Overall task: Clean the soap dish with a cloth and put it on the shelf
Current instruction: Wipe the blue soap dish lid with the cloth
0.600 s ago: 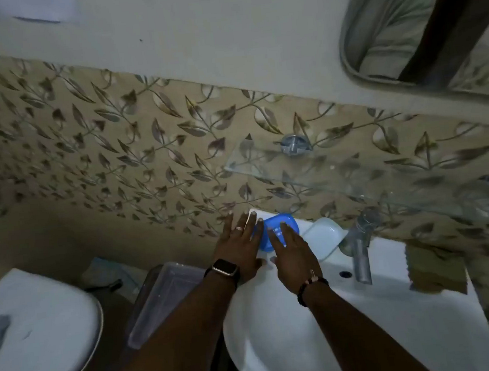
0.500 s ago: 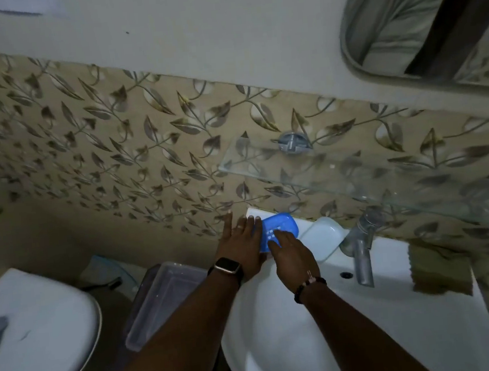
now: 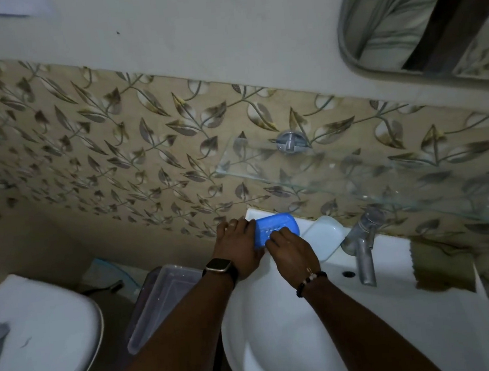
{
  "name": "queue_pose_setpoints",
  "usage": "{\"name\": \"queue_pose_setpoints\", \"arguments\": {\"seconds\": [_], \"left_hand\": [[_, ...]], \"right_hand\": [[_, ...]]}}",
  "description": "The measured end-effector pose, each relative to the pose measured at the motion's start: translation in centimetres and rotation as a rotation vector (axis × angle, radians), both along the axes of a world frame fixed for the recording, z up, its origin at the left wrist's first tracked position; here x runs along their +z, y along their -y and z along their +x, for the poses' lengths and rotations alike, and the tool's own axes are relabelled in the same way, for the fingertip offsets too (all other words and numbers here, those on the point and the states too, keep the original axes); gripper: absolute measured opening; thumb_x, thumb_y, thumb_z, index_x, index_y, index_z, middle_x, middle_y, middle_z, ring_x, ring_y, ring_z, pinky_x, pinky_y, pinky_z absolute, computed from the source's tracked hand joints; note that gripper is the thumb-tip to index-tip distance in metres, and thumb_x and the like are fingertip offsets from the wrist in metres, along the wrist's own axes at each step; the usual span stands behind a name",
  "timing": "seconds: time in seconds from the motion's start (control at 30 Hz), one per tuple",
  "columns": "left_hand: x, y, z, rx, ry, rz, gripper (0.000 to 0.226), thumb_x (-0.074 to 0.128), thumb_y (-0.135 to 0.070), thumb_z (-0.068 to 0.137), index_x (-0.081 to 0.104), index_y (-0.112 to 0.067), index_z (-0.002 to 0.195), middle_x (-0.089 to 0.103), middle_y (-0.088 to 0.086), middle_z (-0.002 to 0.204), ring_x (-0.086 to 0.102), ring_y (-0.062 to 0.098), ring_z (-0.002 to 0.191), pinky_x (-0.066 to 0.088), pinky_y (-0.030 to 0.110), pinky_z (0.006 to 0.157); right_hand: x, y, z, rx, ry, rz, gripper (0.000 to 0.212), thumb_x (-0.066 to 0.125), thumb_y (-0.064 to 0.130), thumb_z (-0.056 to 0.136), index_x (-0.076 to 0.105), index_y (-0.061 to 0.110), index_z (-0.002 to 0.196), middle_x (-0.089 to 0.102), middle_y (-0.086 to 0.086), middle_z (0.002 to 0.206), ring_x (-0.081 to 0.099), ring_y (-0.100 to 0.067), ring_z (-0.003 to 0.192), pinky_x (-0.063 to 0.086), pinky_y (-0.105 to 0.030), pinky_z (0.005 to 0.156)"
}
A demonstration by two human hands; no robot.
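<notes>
The blue perforated soap dish (image 3: 279, 225) sits at the back left corner of the white sink (image 3: 294, 329), against the tiled wall. My left hand (image 3: 236, 245) clasps its left end, fingers against the edge. My right hand (image 3: 293, 252) has its fingertips curled over the dish's front right part. A white soap dish part (image 3: 324, 236) lies just to the right of the blue one. A brown cloth (image 3: 442, 265) lies on the sink's right rim, away from both hands. The glass shelf (image 3: 339, 171) hangs on the wall above the sink.
A metal tap (image 3: 363, 252) stands right of the white dish part. Left of the sink stands a clear plastic bin (image 3: 164, 299), with a white toilet lid (image 3: 37, 336) further left. A mirror (image 3: 417, 16) hangs at the upper right, above the shelf.
My right hand's fingers have gone from flat beside the blue dish to curled onto it. My left hand has closed in on its left end.
</notes>
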State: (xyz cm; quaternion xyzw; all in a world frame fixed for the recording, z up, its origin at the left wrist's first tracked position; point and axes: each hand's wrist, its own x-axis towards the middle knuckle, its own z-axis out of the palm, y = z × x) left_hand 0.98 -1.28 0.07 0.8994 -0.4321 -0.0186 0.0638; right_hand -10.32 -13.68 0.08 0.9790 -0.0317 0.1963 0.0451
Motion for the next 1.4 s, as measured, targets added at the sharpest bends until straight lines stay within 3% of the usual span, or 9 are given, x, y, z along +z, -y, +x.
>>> {"name": "queue_pose_setpoints", "arguments": {"seconds": [0.17,0.27,0.47,0.6,0.8,0.97,1.17,1.3,1.4], "left_hand": [[1.8,-2.4,-1.2,0.023,-0.17,-0.258,0.071,0.037,-0.049,0.092,0.039,-0.01,0.151,0.051,0.012,0.142,0.05,0.033,0.124,0.037,0.043,0.105],[3.5,-3.1,-2.3,0.067,-0.302,-0.452,0.057,0.038,-0.04,0.1,0.047,-0.005,0.145,0.055,0.017,0.133,0.054,0.033,0.119,0.043,0.038,0.101],[6.2,-3.8,-4.3,0.107,-0.427,-0.64,0.041,0.037,-0.024,0.107,0.07,0.001,0.104,0.069,0.024,0.101,0.063,0.037,0.098,0.048,0.041,0.085],[7.1,-3.0,-6.8,0.184,-0.855,-0.755,0.031,0.05,-0.022,0.104,0.072,-0.001,0.101,0.073,0.024,0.092,0.066,0.031,0.075,0.057,0.047,0.08],[6.6,-0.7,-13.1,0.118,-1.303,-0.871,0.015,0.061,-0.015,0.099,0.071,-0.007,0.09,0.072,0.014,0.085,0.072,0.015,0.064,0.059,0.025,0.054],[6.3,0.9,-15.9,0.137,-1.277,-0.865,0.01,0.062,-0.014,0.099,0.071,-0.009,0.094,0.072,0.016,0.091,0.071,0.024,0.079,0.062,0.03,0.059],[5.9,1.9,-17.7,0.149,-1.26,-0.855,0.012,0.062,-0.013,0.099,0.071,-0.013,0.092,0.073,0.011,0.087,0.07,0.02,0.074,0.061,0.026,0.057],[5.5,2.1,-19.0,0.176,-1.284,-0.888,0.011,0.063,-0.012,0.098,0.073,-0.016,0.094,0.078,0.0,0.079,0.074,0.017,0.072,0.061,0.025,0.057],[5.6,2.0,-19.7,0.183,-1.288,-0.905,0.013,0.062,-0.012,0.098,0.073,-0.018,0.096,0.081,-0.003,0.079,0.076,0.013,0.071,0.061,0.024,0.058]], "right_hand": [[2.1,-1.0,-1.1,0.053,0.075,-0.063,0.019,0.051,0.004,0.086,0.068,0.012,0.083,0.065,-0.007,0.08,0.063,-0.026,0.075,0.052,-0.035,0.054],[3.5,-2.0,-2.3,0.066,0.096,-0.117,0.015,0.057,0.0,0.085,0.067,0.011,0.083,0.065,-0.008,0.08,0.063,-0.027,0.075,0.053,-0.037,0.057],[7.1,-3.5,-6.4,0.085,0.117,-0.217,0.017,0.058,-0.003,0.082,0.061,0.013,0.076,0.057,-0.004,0.073,0.054,-0.023,0.067,0.037,-0.034,0.051],[8.7,-4.0,-10.2,0.022,0.126,-0.255,0.019,0.054,-0.005,0.085,0.06,0.012,0.078,0.056,-0.005,0.072,0.053,-0.025,0.067,0.038,-0.036,0.048],[8.2,-3.8,-17.8,-0.062,0.067,-0.264,0.019,0.059,-0.004,0.075,0.06,0.012,0.085,0.057,-0.006,0.079,0.052,-0.025,0.074,0.037,-0.035,0.05],[8.2,0.0,-22.2,-0.182,0.145,-0.218,0.037,0.048,0.001,0.087,0.066,0.007,0.119,0.067,-0.02,0.114,0.063,-0.037,0.102,0.055,-0.042,0.082],[9.5,6.3,-25.0,-0.437,0.094,-0.057,0.051,0.067,-0.008,0.075,0.063,0.004,0.124,0.066,-0.016,0.113,0.061,-0.035,0.102,0.055,-0.042,0.086],[8.3,9.3,-26.3,-0.509,0.033,0.045,0.049,0.057,-0.012,0.076,0.064,-0.002,0.123,0.068,-0.02,0.118,0.066,-0.037,0.106,0.055,-0.044,0.091],[6.4,11.4,-26.2,-0.542,-0.037,0.116,0.049,0.035,0.005,0.089,0.058,-0.003,0.132,0.064,-0.022,0.128,0.063,-0.04,0.114,0.052,-0.048,0.097]]}}
